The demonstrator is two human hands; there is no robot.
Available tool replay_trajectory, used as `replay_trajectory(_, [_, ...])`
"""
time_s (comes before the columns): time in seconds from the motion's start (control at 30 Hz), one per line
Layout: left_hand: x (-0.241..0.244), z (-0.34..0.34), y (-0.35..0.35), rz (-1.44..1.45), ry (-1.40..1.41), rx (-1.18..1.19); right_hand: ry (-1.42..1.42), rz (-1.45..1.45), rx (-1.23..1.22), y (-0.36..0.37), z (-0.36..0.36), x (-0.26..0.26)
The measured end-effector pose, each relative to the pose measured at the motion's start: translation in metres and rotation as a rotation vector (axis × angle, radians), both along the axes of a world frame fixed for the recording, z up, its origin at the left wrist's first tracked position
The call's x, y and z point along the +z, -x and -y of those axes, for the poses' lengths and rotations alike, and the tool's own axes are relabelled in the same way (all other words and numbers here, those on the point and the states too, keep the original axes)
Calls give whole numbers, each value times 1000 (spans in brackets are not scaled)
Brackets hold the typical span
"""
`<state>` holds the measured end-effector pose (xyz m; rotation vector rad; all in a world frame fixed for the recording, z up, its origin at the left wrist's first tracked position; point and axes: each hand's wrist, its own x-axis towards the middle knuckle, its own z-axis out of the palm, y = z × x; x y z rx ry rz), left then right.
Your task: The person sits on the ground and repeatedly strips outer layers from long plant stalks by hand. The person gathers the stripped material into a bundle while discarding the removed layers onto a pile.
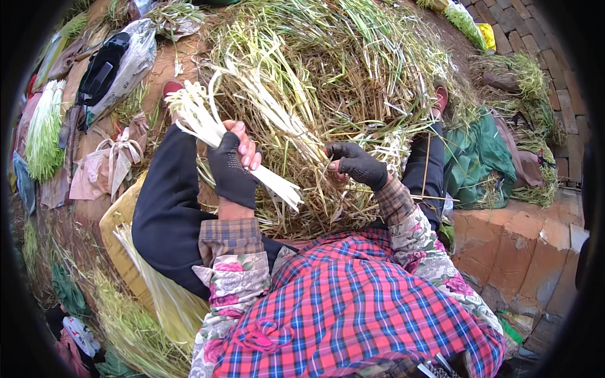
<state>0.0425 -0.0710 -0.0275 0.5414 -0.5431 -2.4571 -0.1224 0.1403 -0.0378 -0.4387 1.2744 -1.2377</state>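
My left hand [236, 165], in a black fingerless glove with dotted grip, is closed around a bundle of pale whitish-yellow vegetable stalks [279, 186]. The cut ends point down to the right and the curled ends up to the left. My right hand [358, 165], gloved the same way, pinches the lower end of a bunch of yellowish stalks with dry brown leaves [283, 123]. That bunch slants up to the left over a large heap of green and withered stalks [340, 90] between my legs. The fingertips of my right hand are partly hidden.
A yellow container [118, 236] with long pale stalks stands beside my left leg. A tied pink cloth bundle [111, 165], a black bag [105, 68] and green bunches [46, 130] lie at the left. Green sacking [482, 160] and a brown cardboard piece [515, 250] are at the right.
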Motion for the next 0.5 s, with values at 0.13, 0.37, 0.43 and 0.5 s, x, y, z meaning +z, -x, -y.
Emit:
replay_trajectory(0.13, [-1, -6, 9, 182, 12, 55, -42, -120, -40, -19, 10, 22])
replay_trajectory(0.37, [1, -31, 22, 426, 113, -12, 20, -242, -100, -31, 12, 27])
replay_trajectory(0.43, [3, -35, 24, 498, 128, -89, 96, -311, -105, -37, 18, 28])
replay_trajectory(0.5, [1, -35, 23, 471, 155, -140, -2, -384, -58, -38, 19, 31])
